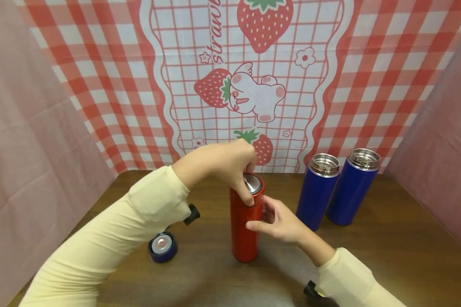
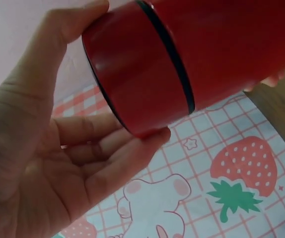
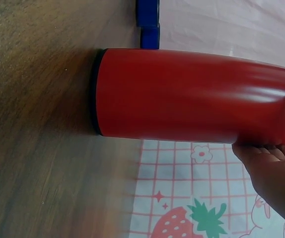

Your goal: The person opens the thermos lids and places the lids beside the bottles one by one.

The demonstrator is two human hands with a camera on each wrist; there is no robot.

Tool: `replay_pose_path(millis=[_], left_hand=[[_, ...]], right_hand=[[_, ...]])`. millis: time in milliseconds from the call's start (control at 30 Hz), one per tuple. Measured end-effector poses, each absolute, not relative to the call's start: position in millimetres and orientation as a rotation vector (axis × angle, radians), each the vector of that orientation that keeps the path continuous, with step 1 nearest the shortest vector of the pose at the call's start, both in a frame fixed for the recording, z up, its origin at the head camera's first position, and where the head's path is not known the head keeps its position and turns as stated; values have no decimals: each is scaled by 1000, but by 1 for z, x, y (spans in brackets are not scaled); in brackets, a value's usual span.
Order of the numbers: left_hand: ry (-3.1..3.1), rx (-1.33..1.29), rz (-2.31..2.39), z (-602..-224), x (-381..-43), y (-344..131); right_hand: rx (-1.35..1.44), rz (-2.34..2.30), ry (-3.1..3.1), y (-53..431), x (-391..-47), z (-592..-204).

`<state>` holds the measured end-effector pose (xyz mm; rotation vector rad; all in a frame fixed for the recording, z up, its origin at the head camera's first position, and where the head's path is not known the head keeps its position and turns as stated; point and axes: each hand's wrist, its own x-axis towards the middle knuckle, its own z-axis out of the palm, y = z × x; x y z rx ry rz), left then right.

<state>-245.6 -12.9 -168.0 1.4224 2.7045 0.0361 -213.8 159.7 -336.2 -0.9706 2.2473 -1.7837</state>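
Note:
A red thermos bottle stands upright on the wooden table, in front of me. Its lid has a silver top and meets the body at a dark ring. From above, my left hand pinches the lid, thumb on one side and fingertips on the other. My right hand holds the upper part of the body from the right, its thumb across the front. In the right wrist view the thermos base rests on the table, and part of that hand shows at the edge.
Two blue thermos bottles, one nearer and one farther right, stand uncapped with bare steel necks. A blue lid lies on the table at the left, inner side up. A strawberry-print cloth hangs behind the table.

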Motion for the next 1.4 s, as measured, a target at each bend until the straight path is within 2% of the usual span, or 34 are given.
replay_pose_path(millis=[467,867,1000,1233,1400], left_hand=[[2832,1293,-38,-174,-233,-3],[2951,1062,18,-172,-220,-4],[2899,1131,14,-172,-221,-7],[2659,1416,123,-171,-226,-16],[2527,1438,148,-166,-227,-23]], right_hand=[[-959,-1816,2197,161,-208,-343],[-966,-1775,2212,164,-211,-335],[-977,-1787,2215,164,-213,-334],[-987,-1764,2247,161,-215,-335],[-966,-1746,2240,160,-215,-334]])
